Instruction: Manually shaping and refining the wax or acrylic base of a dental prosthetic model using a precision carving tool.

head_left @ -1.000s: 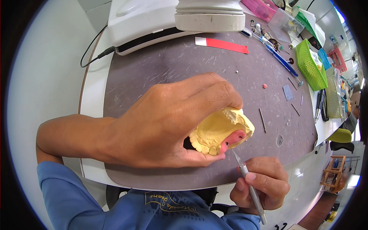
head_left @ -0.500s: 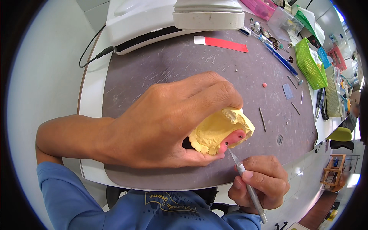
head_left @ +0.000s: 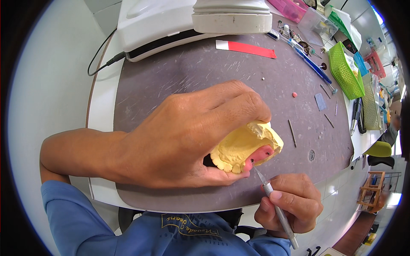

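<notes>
A yellow plaster dental model [head_left: 233, 147] is gripped in my left hand [head_left: 183, 132], fingers over its far side and thumb along its near side. Teeth shapes line the model's near left edge. On its right part sits a pink gum-coloured piece [head_left: 259, 157] with two small dark holes. My right hand [head_left: 294, 204] is closed around the metal handle of a craft knife [head_left: 279, 213] in a pen-like hold. The knife's pointed blade reaches up to the pink piece near the lower hole; whether its tip touches is too small to tell.
A red strip with a white end [head_left: 247, 48] lies beyond my left hand, near a white machine [head_left: 162, 25]. To the right are a small pink ball [head_left: 294, 94], a metal rod [head_left: 292, 133], a blue-handled brush [head_left: 314, 64] and a green basket [head_left: 347, 72].
The knife tip has shifted very slightly at the pink piece. Both hands keep the same hold, and the model stays almost in place.
</notes>
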{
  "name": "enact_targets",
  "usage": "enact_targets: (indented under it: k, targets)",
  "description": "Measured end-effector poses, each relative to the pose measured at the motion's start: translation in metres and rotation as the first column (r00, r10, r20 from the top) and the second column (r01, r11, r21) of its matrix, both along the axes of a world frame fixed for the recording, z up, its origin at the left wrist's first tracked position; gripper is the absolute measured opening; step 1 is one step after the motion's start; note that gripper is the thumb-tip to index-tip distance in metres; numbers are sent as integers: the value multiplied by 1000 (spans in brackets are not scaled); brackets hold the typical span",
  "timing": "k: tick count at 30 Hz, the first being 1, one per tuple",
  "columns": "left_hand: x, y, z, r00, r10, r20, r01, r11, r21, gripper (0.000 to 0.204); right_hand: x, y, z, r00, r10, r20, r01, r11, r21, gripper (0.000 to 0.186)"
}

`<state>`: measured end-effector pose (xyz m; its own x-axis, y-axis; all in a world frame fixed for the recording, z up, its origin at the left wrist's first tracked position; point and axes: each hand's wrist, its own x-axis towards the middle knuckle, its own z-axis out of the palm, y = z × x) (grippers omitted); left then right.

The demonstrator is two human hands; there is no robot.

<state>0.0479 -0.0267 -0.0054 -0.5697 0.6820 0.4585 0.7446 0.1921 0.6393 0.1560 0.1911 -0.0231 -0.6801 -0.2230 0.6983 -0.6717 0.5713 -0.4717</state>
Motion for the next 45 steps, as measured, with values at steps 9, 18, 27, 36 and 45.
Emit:
enact_targets:
  k: [9,18,27,36,45]
  targets:
    - [0,0,0,1000,-1,9,1,1000,6,65,1,0,-2,1000,-7,-3,7,1000,10,25]
    - [-1,1,0,1000,-6,-1,6,1000,12,64,2,1,-1,1000,0,1,0,1000,-7,26]
    - [-1,1,0,1000,-2,-27,2,1000,8,64,0,-1,-2,1000,-6,-11,6,1000,-19,21]
    - [-1,1,0,1000,0,-27,0,1000,-6,65,4,-2,-2,999,-40,8,40,999,-14,24]
    - [0,2,-1,997,8,-81,-8,1000,5,66,2,-2,0,1000,-19,10,19,1000,-16,21]
